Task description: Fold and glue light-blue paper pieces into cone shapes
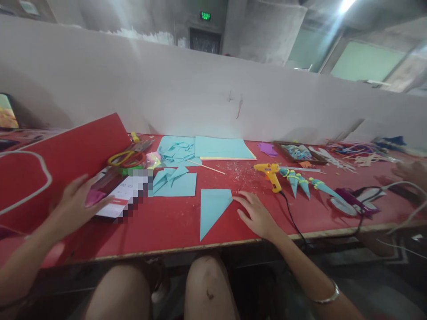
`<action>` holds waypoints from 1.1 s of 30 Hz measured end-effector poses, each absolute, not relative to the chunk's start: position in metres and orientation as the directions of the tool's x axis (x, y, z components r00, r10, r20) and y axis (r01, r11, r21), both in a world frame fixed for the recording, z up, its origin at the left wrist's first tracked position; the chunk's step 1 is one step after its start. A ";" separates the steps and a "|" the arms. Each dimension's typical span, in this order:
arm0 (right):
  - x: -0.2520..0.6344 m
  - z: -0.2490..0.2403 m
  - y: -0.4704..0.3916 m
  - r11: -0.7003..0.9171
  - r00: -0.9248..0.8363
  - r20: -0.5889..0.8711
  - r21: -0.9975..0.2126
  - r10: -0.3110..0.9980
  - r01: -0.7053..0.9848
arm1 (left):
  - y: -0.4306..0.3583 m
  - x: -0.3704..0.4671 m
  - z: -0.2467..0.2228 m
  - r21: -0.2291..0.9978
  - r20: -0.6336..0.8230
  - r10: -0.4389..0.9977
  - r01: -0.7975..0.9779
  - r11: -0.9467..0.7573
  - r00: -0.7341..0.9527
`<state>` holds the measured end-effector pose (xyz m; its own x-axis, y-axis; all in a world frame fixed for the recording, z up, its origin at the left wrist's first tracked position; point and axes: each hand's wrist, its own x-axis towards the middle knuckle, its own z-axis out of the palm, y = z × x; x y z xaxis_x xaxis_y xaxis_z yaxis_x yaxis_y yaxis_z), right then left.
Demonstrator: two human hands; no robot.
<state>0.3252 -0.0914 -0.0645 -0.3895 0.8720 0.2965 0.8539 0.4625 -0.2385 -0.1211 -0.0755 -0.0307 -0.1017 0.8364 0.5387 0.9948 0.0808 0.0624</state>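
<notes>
A light blue paper (pixel 212 209), folded to a pointed shape, lies on the red tabletop in front of me. My right hand (pixel 256 215) is at its right corner, fingertips touching the edge, with the thumb apart and the fingers stretched out. My left hand (pixel 75 204) is spread open at the left, beside a phone (pixel 122 198) with a lit screen, partly blurred out. Something pink (pixel 94 198) shows under its fingers; I cannot tell whether they touch it. Blue paper squares (pixel 183 186) with folded pieces on top lie behind the phone.
A yellow glue gun (pixel 269 174) trails a black cord toward the front edge, beside several blue paper cones (pixel 302 184). Scissors (pixel 125 158) rest at the left near a red board (pixel 83 142). Blue sheets (pixel 223 147) and a scrap tray (pixel 298 153) stand by the wall. Another person's hand (pixel 412 175) is far right.
</notes>
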 end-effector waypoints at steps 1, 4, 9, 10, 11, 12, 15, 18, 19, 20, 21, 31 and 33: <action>0.325 -0.064 -0.092 0.473 -0.407 0.287 -0.219 0.867 0.853 | -0.077 -0.110 -0.025 0.074 0.563 0.822 0.996 0.053 -0.086; 0.322 -0.059 -0.096 0.544 -0.512 0.194 -0.184 0.837 0.819 | -0.089 -0.058 -0.010 0.107 0.668 0.735 0.962 -0.250 0.116; 0.303 -0.051 -0.116 0.485 -0.460 0.172 -0.152 0.871 0.861 | -0.125 0.053 -0.023 0.045 0.441 0.675 0.737 -0.675 0.591; 0.299 -0.050 -0.121 0.472 -0.446 0.187 -0.133 0.875 0.871 | -0.130 0.071 -0.029 0.038 0.373 0.654 0.694 -0.719 0.658; 0.295 -0.050 -0.125 0.465 -0.438 0.198 -0.112 0.877 0.878 | -0.133 0.085 -0.036 0.050 0.313 0.659 0.681 -0.731 0.684; 0.292 -0.051 -0.129 0.464 -0.438 0.208 -0.094 0.874 0.881 | -0.135 0.096 -0.042 0.068 0.260 0.675 0.684 -0.726 0.690; 0.291 -0.056 -0.137 0.502 -0.469 0.242 -0.096 0.849 0.859 | -0.133 0.111 -0.055 0.100 0.102 0.725 0.719 -0.688 0.681; 0.297 -0.062 -0.138 0.548 -0.498 0.275 -0.145 0.822 0.824 | -0.130 0.104 -0.061 0.100 0.062 0.729 0.722 -0.684 0.682; 0.299 -0.063 -0.138 0.554 -0.502 0.281 -0.152 0.818 0.818 | -0.130 0.100 -0.062 0.096 0.076 0.724 0.718 -0.689 0.685; 0.300 -0.065 -0.138 0.557 -0.503 0.283 -0.153 0.816 0.817 | -0.130 0.094 -0.063 0.092 0.096 0.723 0.717 -0.691 0.684; 0.301 -0.065 -0.138 0.557 -0.504 0.283 -0.151 0.816 0.817 | -0.131 0.089 -0.064 0.089 0.114 0.726 0.721 -0.688 0.678; 0.301 -0.066 -0.139 0.554 -0.503 0.279 -0.144 0.818 0.820 | -0.136 0.046 -0.050 0.106 0.033 0.815 0.808 -0.579 0.579; 0.302 -0.067 -0.139 0.552 -0.498 0.287 -0.150 0.818 0.820 | -0.138 0.042 -0.048 0.095 0.021 0.841 0.836 -0.540 0.540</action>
